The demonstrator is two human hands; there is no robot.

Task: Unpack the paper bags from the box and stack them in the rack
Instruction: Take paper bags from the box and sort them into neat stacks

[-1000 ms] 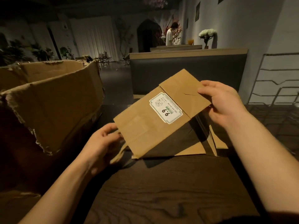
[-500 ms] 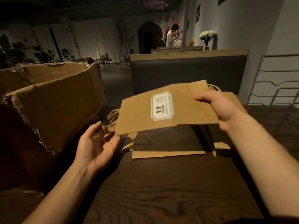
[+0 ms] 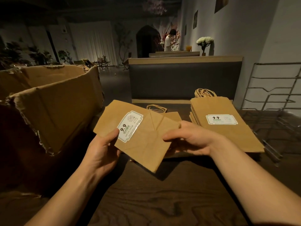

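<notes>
A folded brown paper bag (image 3: 143, 141) with a white 9.9 label hangs tilted above the dark wooden table (image 3: 146, 201). My left hand (image 3: 104, 150) pinches its left edge, thumb on top beside the label. My right hand (image 3: 190, 139) holds its right edge with curled fingers. A stack of flat labelled bags (image 3: 224, 128) lies to the right, twine handles pointing away. More flat bags (image 3: 171, 115) lie beneath the held one. The torn cardboard box (image 3: 53, 108) stands open at the left. The wire rack (image 3: 276, 98) stands at the far right.
A dark bench back (image 3: 184, 79) rises behind the table. A person (image 3: 168, 42) stands far off by a counter, near a vase of white flowers (image 3: 204, 42). Potted plants (image 3: 32, 54) line the back left of the dim room.
The bag carried by my right hand now lies on the stack at the right. Both hands have come together and hold another bag in front of me.
</notes>
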